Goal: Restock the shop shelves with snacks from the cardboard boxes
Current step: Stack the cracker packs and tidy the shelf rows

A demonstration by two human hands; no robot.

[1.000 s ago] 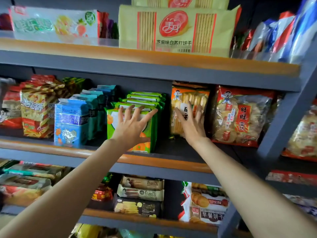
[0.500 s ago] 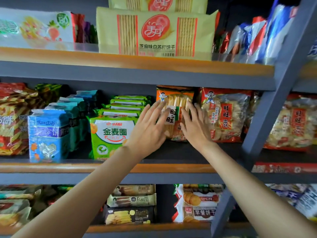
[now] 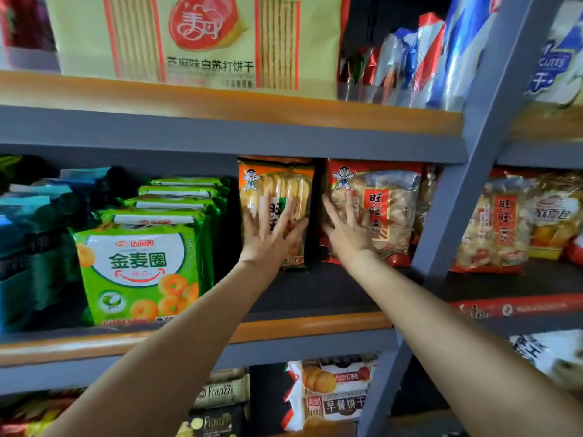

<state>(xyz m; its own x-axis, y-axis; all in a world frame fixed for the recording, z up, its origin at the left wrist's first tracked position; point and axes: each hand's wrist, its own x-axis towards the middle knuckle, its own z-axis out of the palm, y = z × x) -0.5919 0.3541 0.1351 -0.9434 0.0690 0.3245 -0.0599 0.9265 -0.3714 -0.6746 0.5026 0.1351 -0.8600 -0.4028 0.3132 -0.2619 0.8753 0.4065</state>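
Note:
On the middle shelf [image 3: 309,324] an orange rice-cracker bag [image 3: 276,184] stands upright, set back from the front edge. My left hand [image 3: 271,234] presses flat against its front with fingers spread. To its right stands a red rice-cracker bag [image 3: 391,212]. My right hand [image 3: 347,231] lies flat on that bag's left part, fingers spread and straight. Neither hand grips anything. No cardboard box is in view.
A row of green biscuit packs [image 3: 138,269] and blue packs [image 3: 28,231] stand left of the orange bag. A grey slanted shelf post [image 3: 457,216] rises on the right. Yellow cracker packs [image 3: 195,42] fill the top shelf; Franzzi boxes [image 3: 220,395] sit below.
Both hands moved right along the shelf: the left from the green pack onto the orange bag, the right from the orange bag onto the red bag. The view shifted right too.

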